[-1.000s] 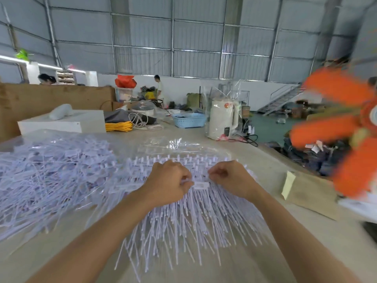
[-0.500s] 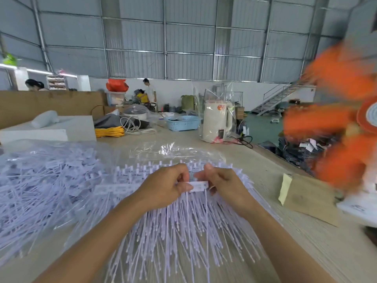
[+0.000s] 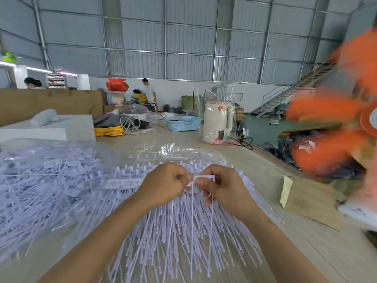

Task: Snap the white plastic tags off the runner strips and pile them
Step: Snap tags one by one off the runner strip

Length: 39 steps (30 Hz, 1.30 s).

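Item: white tag (image 3: 204, 178), flat plate with a thin tail. Plate's long axis runs left to right, lying across the tops of the right hand's fingers (image 3: 206, 183); its tail hangs straight down toward the person, below the fingertips.

Left hand (image 3: 163, 183): fingers curled together, pinching the near end of the tag strip just left of the plate. Right hand (image 3: 221, 185): thumb and fingers clamped on the plate; little finger hooked round a tail below.

Beneath both sets of fingers: runner strips (image 3: 126, 183) fanned on the table (image 3: 318, 248), heads beyond the knuckles, tails pointing toward the person. Left of the left fingers: pile of loose tags (image 3: 42, 180) under clear plastic.

Right of the right fingers: brown cardboard piece (image 3: 312, 201); blurred orange fan (image 3: 334, 127). Beyond the fingers: white kettle (image 3: 217, 124), blue basket (image 3: 182, 123).

Change from half a second ago: the plate sits higher and clear of the strip row, its tail lifted free; the two hands are closer together.
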Each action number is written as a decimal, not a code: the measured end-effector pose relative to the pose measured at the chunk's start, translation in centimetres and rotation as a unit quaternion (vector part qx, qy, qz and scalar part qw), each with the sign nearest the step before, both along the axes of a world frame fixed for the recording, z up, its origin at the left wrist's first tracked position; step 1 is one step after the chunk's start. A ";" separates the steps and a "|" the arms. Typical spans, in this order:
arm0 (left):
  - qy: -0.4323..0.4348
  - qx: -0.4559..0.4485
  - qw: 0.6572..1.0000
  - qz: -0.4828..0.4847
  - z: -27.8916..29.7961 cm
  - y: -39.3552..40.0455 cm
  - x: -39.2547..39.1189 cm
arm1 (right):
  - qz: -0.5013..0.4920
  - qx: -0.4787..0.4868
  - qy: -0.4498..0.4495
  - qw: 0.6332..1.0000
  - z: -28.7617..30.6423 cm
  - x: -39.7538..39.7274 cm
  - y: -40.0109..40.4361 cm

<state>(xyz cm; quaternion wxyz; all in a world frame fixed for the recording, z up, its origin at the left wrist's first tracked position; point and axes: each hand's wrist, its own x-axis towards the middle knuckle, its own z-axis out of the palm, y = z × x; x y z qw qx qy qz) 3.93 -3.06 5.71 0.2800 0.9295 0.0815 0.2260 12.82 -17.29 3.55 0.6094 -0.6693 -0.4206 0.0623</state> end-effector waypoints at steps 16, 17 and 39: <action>0.040 -0.247 0.967 -0.050 0.2 0.2 0.1 | -0.094 0.049 -0.384 0.917 -1.4 0.7 1.0; 0.043 -0.245 0.967 -0.048 0.2 0.1 0.1 | -0.108 0.043 -0.365 0.924 -1.4 0.8 1.1; -0.014 0.064 0.997 -0.030 -0.7 -0.3 0.6 | 0.080 0.052 0.176 0.980 -0.8 -0.2 0.7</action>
